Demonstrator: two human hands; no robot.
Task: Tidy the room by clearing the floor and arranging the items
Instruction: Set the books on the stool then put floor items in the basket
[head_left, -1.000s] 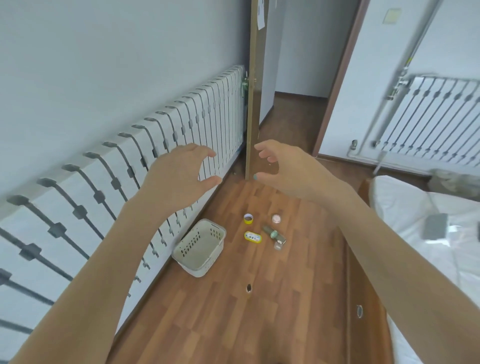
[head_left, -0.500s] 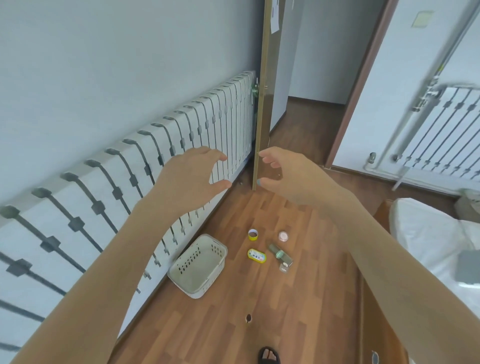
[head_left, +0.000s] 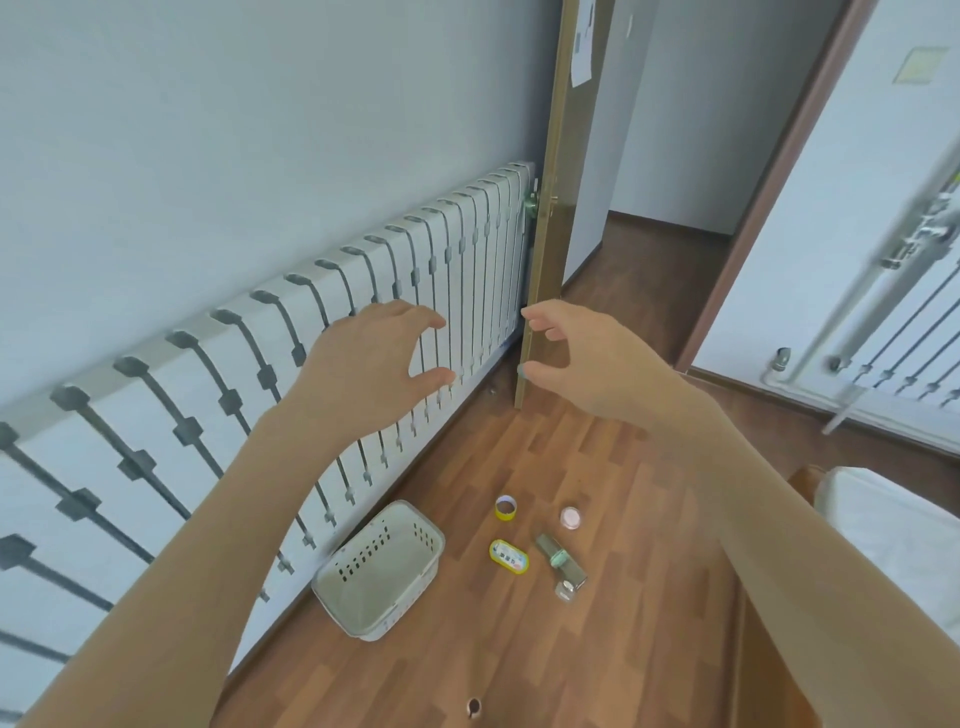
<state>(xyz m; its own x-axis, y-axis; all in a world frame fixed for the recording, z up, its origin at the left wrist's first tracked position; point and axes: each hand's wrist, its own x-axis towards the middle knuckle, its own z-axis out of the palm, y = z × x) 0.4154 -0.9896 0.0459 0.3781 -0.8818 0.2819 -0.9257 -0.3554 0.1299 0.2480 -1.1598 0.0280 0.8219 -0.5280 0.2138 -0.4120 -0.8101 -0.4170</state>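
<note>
In the head view both forearms reach forward, the left hand (head_left: 363, 369) and the right hand (head_left: 582, 358) side by side, fingers loosely curved, thumbs spread, holding nothing. Well below the left fingers a white basket (head_left: 363, 553) sits on the floor (head_left: 519, 649). Below the right fingers lie a yellow tape roll (head_left: 506, 508), a pink jar (head_left: 570, 517), a green-capped bottle (head_left: 560, 561) and a yellow tin (head_left: 509, 557), its label too small to read.

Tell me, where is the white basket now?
In the head view the white basket sits on the wooden floor beside the radiator, left of the yellow oval tin.
</note>
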